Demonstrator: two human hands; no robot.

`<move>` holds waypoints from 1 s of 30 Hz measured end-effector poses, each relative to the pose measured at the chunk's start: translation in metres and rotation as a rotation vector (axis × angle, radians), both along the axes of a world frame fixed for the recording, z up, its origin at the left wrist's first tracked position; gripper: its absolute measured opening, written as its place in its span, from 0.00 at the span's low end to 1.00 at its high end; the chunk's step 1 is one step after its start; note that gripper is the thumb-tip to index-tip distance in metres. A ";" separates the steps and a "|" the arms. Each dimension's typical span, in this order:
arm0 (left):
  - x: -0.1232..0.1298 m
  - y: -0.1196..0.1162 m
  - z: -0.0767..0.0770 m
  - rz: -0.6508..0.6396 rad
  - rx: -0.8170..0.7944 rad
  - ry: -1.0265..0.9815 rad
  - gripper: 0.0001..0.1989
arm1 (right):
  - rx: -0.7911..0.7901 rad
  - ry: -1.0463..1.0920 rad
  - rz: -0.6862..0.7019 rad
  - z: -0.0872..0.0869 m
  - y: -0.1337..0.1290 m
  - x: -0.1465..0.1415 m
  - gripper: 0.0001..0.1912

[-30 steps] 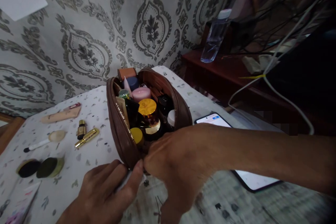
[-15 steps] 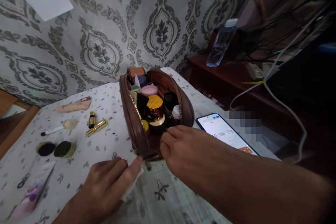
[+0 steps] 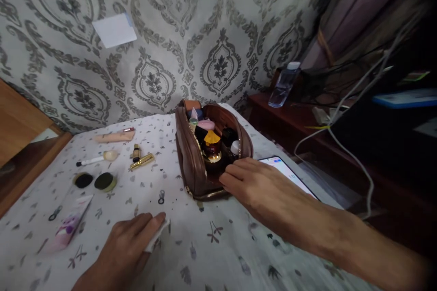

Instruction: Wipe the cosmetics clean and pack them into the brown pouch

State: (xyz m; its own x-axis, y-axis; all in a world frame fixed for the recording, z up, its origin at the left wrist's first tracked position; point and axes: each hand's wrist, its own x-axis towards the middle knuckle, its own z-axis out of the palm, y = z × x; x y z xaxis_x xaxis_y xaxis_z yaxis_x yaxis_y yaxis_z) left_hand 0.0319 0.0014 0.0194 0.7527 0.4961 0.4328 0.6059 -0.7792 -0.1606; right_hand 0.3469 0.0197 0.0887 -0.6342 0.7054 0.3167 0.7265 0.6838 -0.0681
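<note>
- Our left hand (image 3: 133, 238) is holding a thin white sheet (image 3: 158, 237).
- Our right hand (image 3: 250, 183) is hovering at the open brown leather bag (image 3: 194, 173), standing on white leaf-printed cloth (image 3: 201, 263); we cannot tell its grip.

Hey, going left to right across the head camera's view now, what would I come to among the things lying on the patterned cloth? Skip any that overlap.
Pink-and-purple tube, round green container, gold tube, brown bag, phone.
</note>
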 end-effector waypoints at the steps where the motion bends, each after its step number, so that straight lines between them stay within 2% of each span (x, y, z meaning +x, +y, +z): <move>1: -0.005 -0.003 -0.001 0.017 -0.013 -0.001 0.23 | 0.060 0.022 -0.022 0.000 -0.002 -0.002 0.11; 4: -0.021 -0.011 -0.007 0.071 -0.079 -0.021 0.22 | 0.237 0.183 -0.070 -0.005 -0.013 -0.007 0.13; 7: -0.033 -0.018 -0.015 0.163 -0.156 -0.046 0.24 | 0.254 0.360 -0.041 -0.016 -0.025 -0.018 0.12; 10: -0.039 -0.025 -0.019 0.246 -0.257 -0.004 0.27 | 0.137 0.441 0.035 -0.033 -0.035 -0.036 0.11; 14: -0.042 -0.036 -0.016 0.226 -0.374 0.057 0.20 | -0.012 0.418 0.084 -0.063 -0.039 -0.068 0.14; 17: -0.047 -0.044 -0.015 0.218 -0.415 0.067 0.29 | -0.092 0.455 0.130 -0.080 -0.033 -0.092 0.14; 18: -0.050 -0.047 -0.016 0.225 -0.416 0.073 0.29 | -0.115 0.472 0.143 -0.083 -0.031 -0.099 0.13; 22: -0.063 -0.053 -0.024 0.279 -0.373 0.033 0.14 | -0.259 0.510 0.166 -0.083 -0.023 -0.128 0.13; 25: -0.075 -0.048 -0.027 0.326 -0.369 -0.079 0.12 | -0.414 0.537 0.148 -0.078 -0.019 -0.150 0.11; 30: -0.100 -0.012 -0.009 0.433 -0.349 -0.370 0.12 | -0.650 0.699 0.100 -0.081 -0.014 -0.185 0.11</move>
State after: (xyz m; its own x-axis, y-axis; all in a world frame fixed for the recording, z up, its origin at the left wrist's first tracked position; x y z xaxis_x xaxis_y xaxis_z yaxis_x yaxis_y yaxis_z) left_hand -0.0685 -0.0108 0.0104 0.2867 0.8781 0.3830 0.8427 -0.4214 0.3352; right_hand 0.1619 0.0061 0.0072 -0.5172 0.8293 0.2115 0.3185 0.4159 -0.8518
